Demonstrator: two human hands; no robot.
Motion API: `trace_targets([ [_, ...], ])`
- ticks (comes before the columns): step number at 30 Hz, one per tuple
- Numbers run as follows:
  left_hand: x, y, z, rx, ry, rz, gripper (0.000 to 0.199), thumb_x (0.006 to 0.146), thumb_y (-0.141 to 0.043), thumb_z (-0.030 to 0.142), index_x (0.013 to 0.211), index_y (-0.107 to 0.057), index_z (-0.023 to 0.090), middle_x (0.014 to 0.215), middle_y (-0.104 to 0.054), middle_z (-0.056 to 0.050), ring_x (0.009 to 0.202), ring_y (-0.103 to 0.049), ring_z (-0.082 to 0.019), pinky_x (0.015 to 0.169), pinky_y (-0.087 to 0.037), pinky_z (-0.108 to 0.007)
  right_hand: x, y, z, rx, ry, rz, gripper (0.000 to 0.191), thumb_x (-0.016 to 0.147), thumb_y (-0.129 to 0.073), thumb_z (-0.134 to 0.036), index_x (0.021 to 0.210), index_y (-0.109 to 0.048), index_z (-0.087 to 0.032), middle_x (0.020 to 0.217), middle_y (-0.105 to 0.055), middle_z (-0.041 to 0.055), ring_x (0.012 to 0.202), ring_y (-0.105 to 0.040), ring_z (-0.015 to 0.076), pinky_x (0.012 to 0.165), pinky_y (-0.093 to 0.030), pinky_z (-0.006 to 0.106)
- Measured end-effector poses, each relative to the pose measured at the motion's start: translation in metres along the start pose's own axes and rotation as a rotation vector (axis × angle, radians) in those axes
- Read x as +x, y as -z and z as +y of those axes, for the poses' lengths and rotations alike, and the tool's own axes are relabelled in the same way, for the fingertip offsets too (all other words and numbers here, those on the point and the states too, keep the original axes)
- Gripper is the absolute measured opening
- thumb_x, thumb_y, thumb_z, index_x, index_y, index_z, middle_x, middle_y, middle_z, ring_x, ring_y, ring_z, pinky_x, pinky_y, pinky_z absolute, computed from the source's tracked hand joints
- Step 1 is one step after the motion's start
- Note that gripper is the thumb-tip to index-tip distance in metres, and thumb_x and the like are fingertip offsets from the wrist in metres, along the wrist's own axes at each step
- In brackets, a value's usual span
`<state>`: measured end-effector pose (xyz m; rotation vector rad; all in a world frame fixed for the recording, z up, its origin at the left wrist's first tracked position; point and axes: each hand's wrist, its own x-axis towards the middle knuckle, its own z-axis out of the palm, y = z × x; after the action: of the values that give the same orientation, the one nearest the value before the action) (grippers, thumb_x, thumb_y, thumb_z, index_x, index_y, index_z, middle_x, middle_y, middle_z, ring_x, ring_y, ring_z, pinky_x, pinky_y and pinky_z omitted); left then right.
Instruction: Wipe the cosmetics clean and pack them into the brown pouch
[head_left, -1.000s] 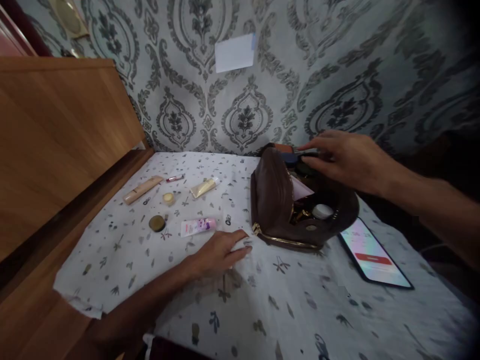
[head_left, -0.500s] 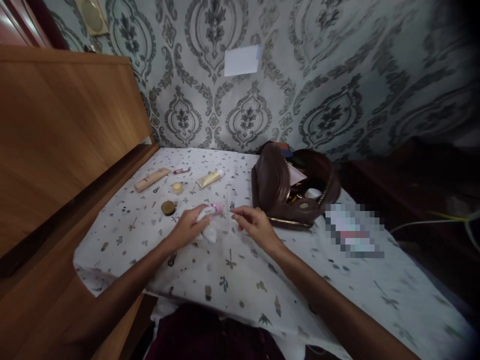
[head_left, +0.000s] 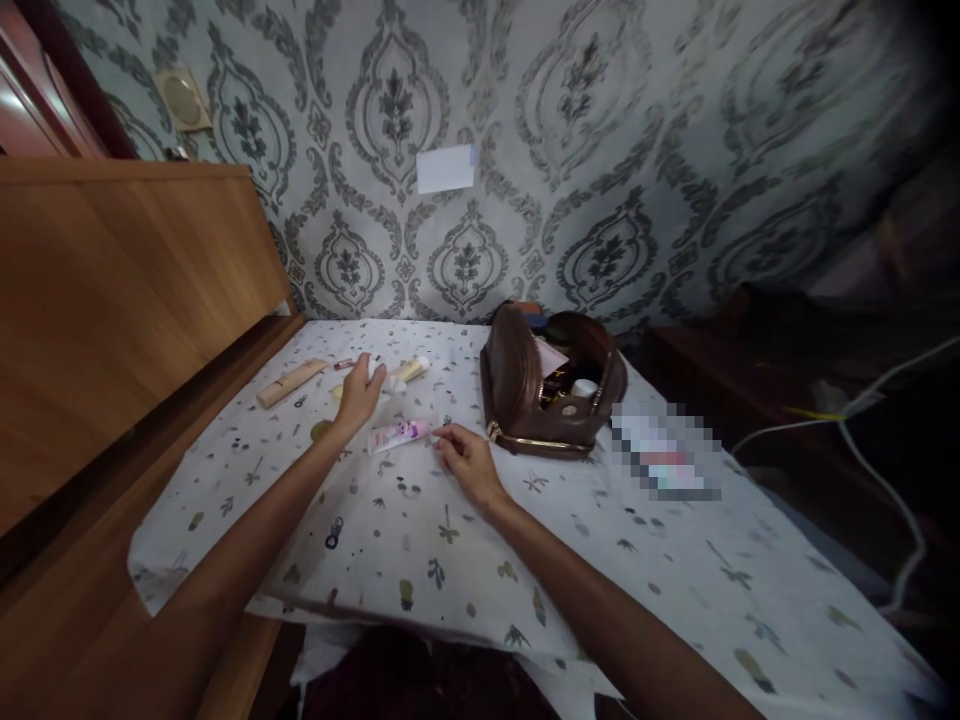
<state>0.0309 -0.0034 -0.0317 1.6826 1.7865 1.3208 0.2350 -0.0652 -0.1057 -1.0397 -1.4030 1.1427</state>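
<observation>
A small pink-and-white squeeze tube (head_left: 399,436) lies on the patterned cloth, its pink cap toward my right hand (head_left: 471,462). That hand hovers by the cap with fingers loosely curled and apart, holding nothing. Farther left and back, my left hand (head_left: 360,392) is closed on a crumpled white tissue (head_left: 390,383), partly hidden and blurred. Just beyond it lies a cream-coloured tube (head_left: 411,371). My left hand and wrist partly cover a small yellowish jar (head_left: 337,392) and a round olive lid (head_left: 321,430).
A brown bag (head_left: 517,375), unzipped and holding several items, stands right of centre. Beyond it lies a pixelated flat item (head_left: 664,452). At left are a beige tube (head_left: 291,383), a small reddish tube (head_left: 343,364) and a wooden cabinet (head_left: 135,320). A white cable (head_left: 885,500) hangs at right.
My left hand has let go of the pink-and-white tube, which now lies on the cloth, and has moved back and left with the tissue. The view has shifted somewhat.
</observation>
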Motion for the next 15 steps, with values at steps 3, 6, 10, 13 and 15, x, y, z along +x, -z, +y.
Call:
trace_targets([
  [3, 0.023, -0.027, 0.003, 0.171, -0.063, -0.114, 0.025, 0.096, -0.047, 0.024, 0.118, -0.056, 0.017, 0.124, -0.061, -0.013, 0.121, -0.054, -0.025, 0.107, -0.038, -0.037, -0.001, 0.000, -0.003, -0.035, 0.022, -0.013, 0.016, 0.074, -0.059, -0.026, 0.083, -0.070, -0.020, 0.061, -0.059, -0.0028, 0.053, -0.051, 0.0133, 0.055, -0.041, 0.026],
  [6, 0.032, -0.051, 0.000, 0.339, -0.061, -0.235, 0.036, 0.095, -0.048, 0.022, 0.130, -0.050, 0.017, 0.135, -0.057, -0.018, 0.130, -0.048, -0.031, 0.109, -0.035, -0.046, -0.001, -0.001, -0.003, -0.050, 0.027, -0.010, 0.016, 0.075, -0.056, -0.021, 0.082, -0.070, -0.020, 0.056, -0.055, -0.0042, 0.051, -0.049, 0.0130, 0.054, -0.039, 0.025],
  [10, 0.034, -0.068, -0.008, 0.535, -0.052, -0.340, 0.043, 0.091, -0.053, 0.024, 0.133, -0.048, 0.018, 0.138, -0.056, -0.020, 0.132, -0.046, -0.037, 0.108, -0.031, -0.054, 0.001, -0.002, 0.001, -0.039, 0.028, 0.010, 0.018, 0.074, -0.054, -0.015, 0.081, -0.070, -0.020, 0.054, -0.053, -0.0055, 0.050, -0.049, 0.0120, 0.054, -0.039, 0.024],
  [13, 0.038, -0.069, -0.008, 0.633, -0.042, -0.361, 0.046, 0.088, -0.056, 0.028, 0.132, -0.050, 0.016, 0.139, -0.054, -0.022, 0.132, -0.047, -0.039, 0.108, -0.032, -0.053, 0.004, -0.003, 0.004, -0.015, 0.032, 0.025, 0.019, 0.074, -0.055, -0.012, 0.081, -0.070, -0.020, 0.054, -0.052, -0.0061, 0.050, -0.049, 0.0112, 0.053, -0.039, 0.023],
  [15, 0.042, -0.066, -0.007, 0.670, 0.001, -0.369, 0.046, 0.085, -0.060, 0.034, 0.127, -0.053, 0.015, 0.136, -0.057, -0.024, 0.128, -0.051, -0.040, 0.102, -0.038, -0.050, 0.006, -0.002, 0.005, 0.006, 0.038, 0.036, 0.019, 0.073, -0.056, -0.012, 0.083, -0.070, -0.020, 0.056, -0.052, -0.0061, 0.050, -0.050, 0.0108, 0.053, -0.039, 0.023],
])
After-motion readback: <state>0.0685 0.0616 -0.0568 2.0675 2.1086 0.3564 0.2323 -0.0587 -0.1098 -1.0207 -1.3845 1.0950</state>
